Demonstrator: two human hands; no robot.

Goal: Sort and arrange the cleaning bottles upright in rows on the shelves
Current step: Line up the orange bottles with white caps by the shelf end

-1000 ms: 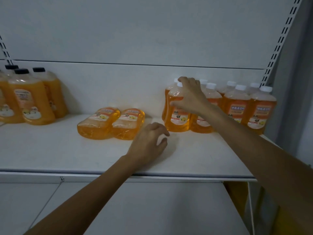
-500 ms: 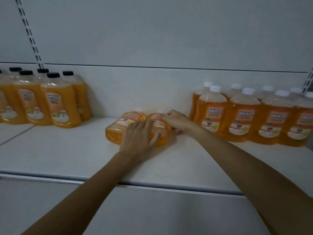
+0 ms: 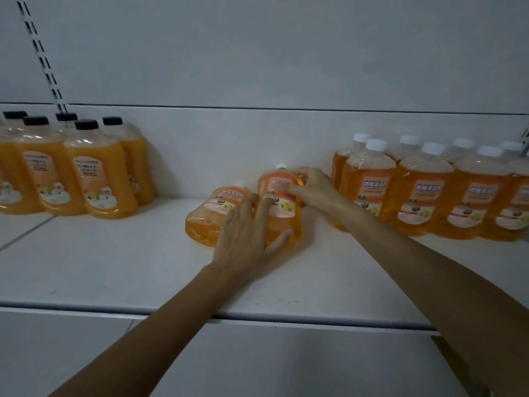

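I look first at the wide white metal shelf [image 3: 114,267], which carries everything here. On its right part stands a group of orange plastic bottles with white caps [image 3: 426,196], upright in rows against the back panel. On its left part stands a similar group of orange bottles with black caps [image 3: 97,179], also upright.

Between these two groups, two more orange bottles lie side by side and touching, their necks toward the back. The right lying bottle [image 3: 286,209] is under both hands, and the left lying bottle [image 3: 206,222] is just beside it.

The left hand [image 3: 246,239] rests on the lower body of the right lying bottle, its fingers [image 3: 262,210] straight and spread. The right hand [image 3: 312,187] grips the shoulder of the same bottle near the cap, with the fingers curled around it.
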